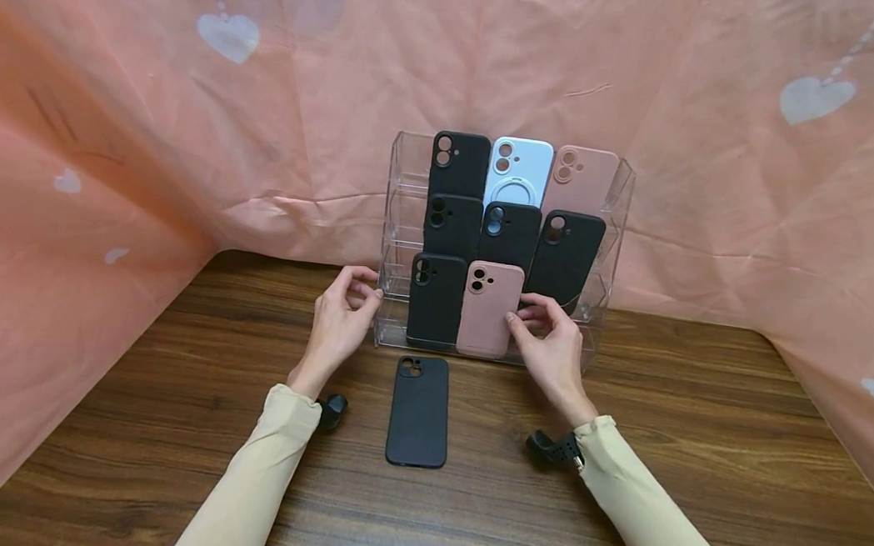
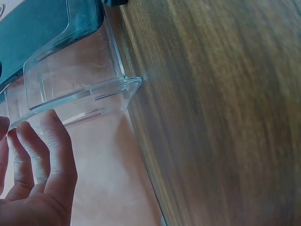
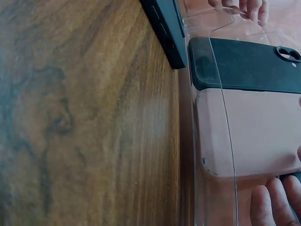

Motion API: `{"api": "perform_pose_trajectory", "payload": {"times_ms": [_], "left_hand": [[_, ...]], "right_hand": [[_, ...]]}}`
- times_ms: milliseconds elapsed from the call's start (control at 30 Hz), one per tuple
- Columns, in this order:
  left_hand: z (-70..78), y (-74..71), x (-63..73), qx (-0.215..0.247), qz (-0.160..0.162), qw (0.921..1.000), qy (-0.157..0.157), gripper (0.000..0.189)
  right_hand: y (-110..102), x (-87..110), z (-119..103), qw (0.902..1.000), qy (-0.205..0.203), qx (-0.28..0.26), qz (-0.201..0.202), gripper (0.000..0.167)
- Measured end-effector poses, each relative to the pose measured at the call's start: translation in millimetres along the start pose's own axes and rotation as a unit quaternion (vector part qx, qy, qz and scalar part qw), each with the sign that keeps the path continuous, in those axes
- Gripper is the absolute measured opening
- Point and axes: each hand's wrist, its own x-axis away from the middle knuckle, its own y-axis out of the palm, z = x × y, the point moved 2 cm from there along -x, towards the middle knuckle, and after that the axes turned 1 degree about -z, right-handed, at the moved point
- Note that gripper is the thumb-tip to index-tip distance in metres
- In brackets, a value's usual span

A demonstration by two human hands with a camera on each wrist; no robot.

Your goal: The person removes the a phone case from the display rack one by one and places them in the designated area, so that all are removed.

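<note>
A clear tiered display rack [image 1: 396, 325] stands on the table, holding several phone cases. At its left side wall, my left hand [image 1: 338, 321] pinches the edge between thumb and fingers; in the left wrist view the fingertips [image 2: 51, 117] lie right at the clear plastic. My right hand [image 1: 556, 351] holds the right edge of a pink phone case [image 1: 490, 314] in the bottom tier, thumb at its front edge. This case stands upright beside a black phone case [image 1: 437, 306]. Another black phone case [image 1: 418, 414] lies flat on the table before the rack.
Higher tiers hold a white case with a ring [image 1: 530, 158], a second pink case [image 1: 589, 174] and several black cases [image 1: 569, 252]. Pink cloth [image 1: 324, 157] hangs close behind the rack and along both sides. Wooden tabletop [image 1: 705, 440] extends left and right of it.
</note>
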Motion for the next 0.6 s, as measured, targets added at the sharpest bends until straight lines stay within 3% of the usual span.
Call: {"api": "perform_pose_trajectory", "payload": {"times_ms": [333, 600], "left_hand": [[-0.1, 0.2, 0.2, 0.001, 0.001, 1.0000, 0.000, 0.021], [2.0, 0.1, 1.5, 0.005, 0.001, 1.0000, -0.001, 0.021]], "right_hand": [[3.8, 2.7, 3.6, 0.9973, 0.013, -0.063, -0.036, 0.035], [4.0, 1.0, 8.1, 0.9933, 0.003, -0.108, -0.040, 0.037]]}}
